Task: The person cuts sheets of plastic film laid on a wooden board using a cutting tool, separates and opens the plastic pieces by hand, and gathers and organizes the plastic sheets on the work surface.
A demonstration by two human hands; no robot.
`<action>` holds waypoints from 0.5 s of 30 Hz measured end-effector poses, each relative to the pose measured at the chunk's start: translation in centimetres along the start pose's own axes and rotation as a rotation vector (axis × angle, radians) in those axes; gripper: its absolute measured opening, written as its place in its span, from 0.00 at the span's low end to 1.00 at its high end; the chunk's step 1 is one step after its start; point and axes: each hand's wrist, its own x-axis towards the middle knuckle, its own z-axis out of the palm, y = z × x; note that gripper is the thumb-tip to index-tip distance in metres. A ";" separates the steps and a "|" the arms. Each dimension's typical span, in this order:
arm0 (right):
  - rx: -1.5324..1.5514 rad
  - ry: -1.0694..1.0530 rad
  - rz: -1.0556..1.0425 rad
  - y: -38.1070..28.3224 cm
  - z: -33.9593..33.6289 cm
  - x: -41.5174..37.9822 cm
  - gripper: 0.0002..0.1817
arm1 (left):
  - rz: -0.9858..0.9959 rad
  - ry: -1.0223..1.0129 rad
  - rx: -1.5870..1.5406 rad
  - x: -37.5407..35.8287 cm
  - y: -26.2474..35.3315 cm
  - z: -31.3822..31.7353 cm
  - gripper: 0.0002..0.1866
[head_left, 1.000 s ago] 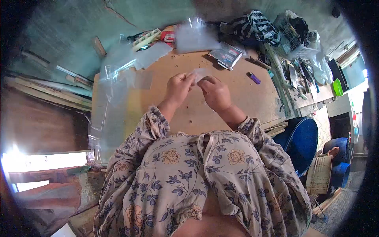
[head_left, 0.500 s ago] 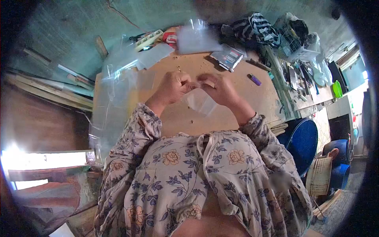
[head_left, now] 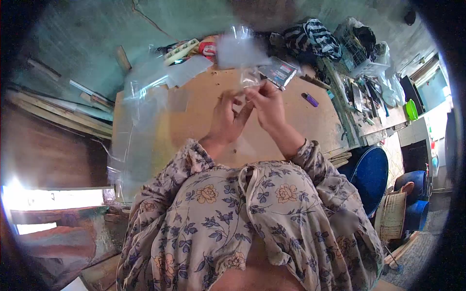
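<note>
- Both hands up over the board (head_left: pixel 204 104), pinching one small clear bag (head_left: pixel 250 77) between them.
- Right hand (head_left: pixel 268 104): fingertips closed on the bag's lower edge, holding it up.
- Left hand (head_left: pixel 227 119): fingers bent, tips meeting the same bag from the left; grip looks like a light pinch, exact contact hard to see.
- Change: half a second ago the bag hung below the knuckles, close to the body; now it sticks up above the fingertips, further out over the board. A second ago it was also held high, so it looks like it's being flipped or worked end over end.
- My read: the bag is being opened or turned, not filled. Can't tell if anything is in it; it looks see-through and empty.
- Out from the hands: a stack of clear plastic sheets (head_left: pixel 138 111) along the left edge of the board, more clear bags (head_left: pixel 238 48) at the far edge.
- A flat packet (head_left: pixel 279 72) just beyond the right hand, a purple lighter (head_left: pixel 311 100) to the right of it.
- Far right: a wire basket (head_left: pixel 359 53) with dark items I can't identify, and a green bowl (head_left: pixel 413 109), contents not visible.
</note>
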 end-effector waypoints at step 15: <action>-0.037 0.280 0.211 1.1 -6.6 0.8 0.08 | -0.535 0.111 -0.275 3.4 -8.8 -5.4 0.13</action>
